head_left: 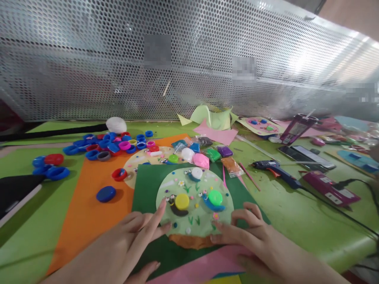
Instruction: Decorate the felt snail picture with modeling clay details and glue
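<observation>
A round light-green paper disc [194,207] lies on a dark green sheet [145,185]. On the disc sit clay snails with a yellow cap [181,201], a green cap [215,197] and a white cap [196,172]. My left hand [136,236] lies open at the disc's left edge, its index fingertip touching the rim near the yellow-cap snail. My right hand [251,232] rests at the disc's lower right edge with fingers curled, fingertips pressing on the rim. An orange strip [189,241] shows under the disc's near edge.
Several loose bottle caps [109,146] lie at the back left on an orange sheet [85,205]. Clay packets [207,156] sit behind the disc. A glue gun [275,169], a phone [304,156] and a pink box [328,188] lie at the right. A perforated metal screen [189,59] closes the back.
</observation>
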Action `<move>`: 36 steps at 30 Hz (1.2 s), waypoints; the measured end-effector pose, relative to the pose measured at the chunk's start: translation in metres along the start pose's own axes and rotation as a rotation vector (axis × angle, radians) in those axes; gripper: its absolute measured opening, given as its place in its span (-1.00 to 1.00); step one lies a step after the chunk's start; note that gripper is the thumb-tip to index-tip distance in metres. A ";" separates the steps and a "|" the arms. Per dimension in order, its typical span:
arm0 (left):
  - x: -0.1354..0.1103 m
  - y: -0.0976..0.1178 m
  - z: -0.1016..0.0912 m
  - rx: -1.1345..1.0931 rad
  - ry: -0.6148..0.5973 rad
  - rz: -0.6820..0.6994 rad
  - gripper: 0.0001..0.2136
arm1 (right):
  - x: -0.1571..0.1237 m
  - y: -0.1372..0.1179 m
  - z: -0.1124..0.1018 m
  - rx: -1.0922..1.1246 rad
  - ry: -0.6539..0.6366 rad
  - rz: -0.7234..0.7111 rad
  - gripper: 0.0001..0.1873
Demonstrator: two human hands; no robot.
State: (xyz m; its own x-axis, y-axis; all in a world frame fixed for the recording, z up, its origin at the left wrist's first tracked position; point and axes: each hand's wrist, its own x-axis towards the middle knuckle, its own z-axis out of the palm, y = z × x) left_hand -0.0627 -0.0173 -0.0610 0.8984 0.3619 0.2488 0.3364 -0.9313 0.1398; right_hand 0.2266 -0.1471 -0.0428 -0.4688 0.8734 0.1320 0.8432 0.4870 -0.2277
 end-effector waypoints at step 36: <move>0.002 0.001 -0.007 -0.005 -0.045 0.026 -0.33 | -0.003 -0.004 0.005 0.045 -0.023 0.043 -0.40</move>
State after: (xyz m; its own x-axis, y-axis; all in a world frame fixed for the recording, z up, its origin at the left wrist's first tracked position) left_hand -0.0620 -0.0173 -0.0534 0.9187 0.3348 0.2095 0.3111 -0.9402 0.1386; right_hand 0.2233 -0.1521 -0.0468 -0.4384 0.8933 0.0989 0.8503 0.4479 -0.2762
